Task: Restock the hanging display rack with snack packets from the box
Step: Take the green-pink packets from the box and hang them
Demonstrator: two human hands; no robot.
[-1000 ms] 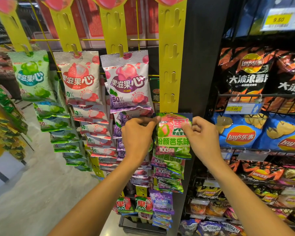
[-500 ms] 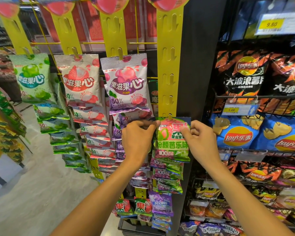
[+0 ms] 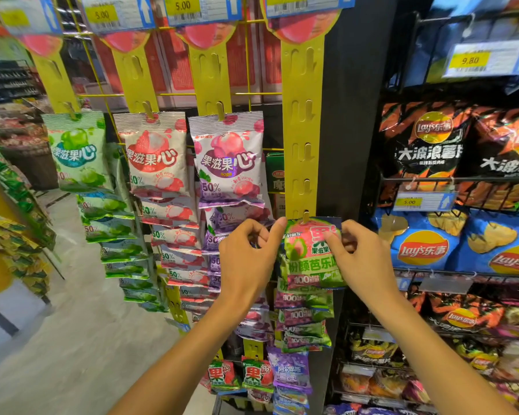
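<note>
While both hands hold it, the green snack packet [image 3: 310, 256] hangs on a hook of the rightmost yellow strip [image 3: 302, 130]. Left hand [image 3: 246, 259] grip pinches its top left corner; right hand [image 3: 363, 256] grip pinches its upper right edge. Stocked packets [image 3: 306, 322] hang below.

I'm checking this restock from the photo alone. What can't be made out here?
- Head view: the box of snack packets is out of frame.
- The packet: whether its hole sits fully on the hook of the yellow strip; right hand covers its right edge, left hand touches its top left corner.
- Leftmost price tag: blurred, unreadable.
- Bottom shelf packets: blurred.
</note>
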